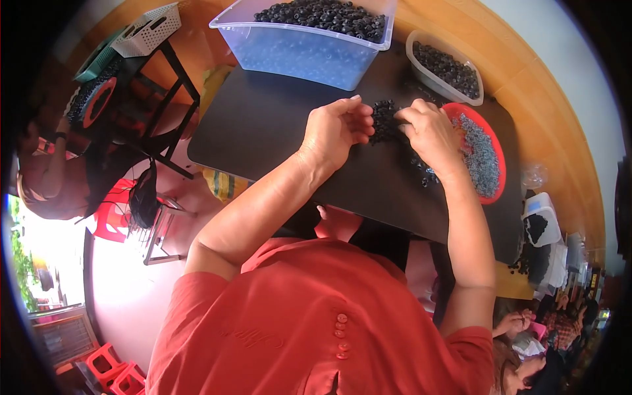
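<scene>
A pile of small black ring-shaped parts (383,118) lies on the dark table (263,118) between my hands. My left hand (336,128) is cupped at the pile's left side, its fingers bent and the thumb held apart; nothing shows in it. Over the right side of the pile, my right hand (428,131) has its fingers drawn together, pointing down. Whatever its fingertips pinch is too small to make out. Just right of that hand, and partly behind it, stands a round red tray (498,174) holding many small silvery-grey pieces (482,158).
A large clear plastic bin (296,56) full of black parts stands at the table's far side. Right of it is a smaller clear tub (421,69) of similar parts. Loose black pieces (424,172) lie below my right wrist. Other people sit at far left and lower right.
</scene>
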A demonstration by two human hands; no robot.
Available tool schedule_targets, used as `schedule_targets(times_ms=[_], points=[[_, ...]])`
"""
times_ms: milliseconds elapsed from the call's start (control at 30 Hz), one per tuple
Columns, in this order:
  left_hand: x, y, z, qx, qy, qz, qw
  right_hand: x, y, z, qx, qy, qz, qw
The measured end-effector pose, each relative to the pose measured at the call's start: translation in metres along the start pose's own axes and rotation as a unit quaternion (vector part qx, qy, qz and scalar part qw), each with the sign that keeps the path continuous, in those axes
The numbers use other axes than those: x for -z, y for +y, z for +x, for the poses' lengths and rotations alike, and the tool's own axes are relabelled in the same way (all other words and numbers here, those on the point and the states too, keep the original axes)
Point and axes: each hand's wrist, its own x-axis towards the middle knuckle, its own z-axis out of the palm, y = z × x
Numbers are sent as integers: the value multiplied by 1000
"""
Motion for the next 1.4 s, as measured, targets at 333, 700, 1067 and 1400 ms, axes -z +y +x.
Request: schedule_targets(times_ms=[333, 700, 1067, 1400], points=[[-5, -1, -3, -16, -7, 68, 998, -11, 4, -2, -1, 7, -35, 999], [-45, -1, -33, -212, -59, 303, 927, 35, 7, -8, -185, -2, 673, 716], [-63, -2, -11, -447, -162, 439, 763, 41, 9, -12, -200, -22, 736, 647], [-57, 6, -1, -87, -149, 178, 969, 45, 1, -13, -253, 51, 637, 726]])
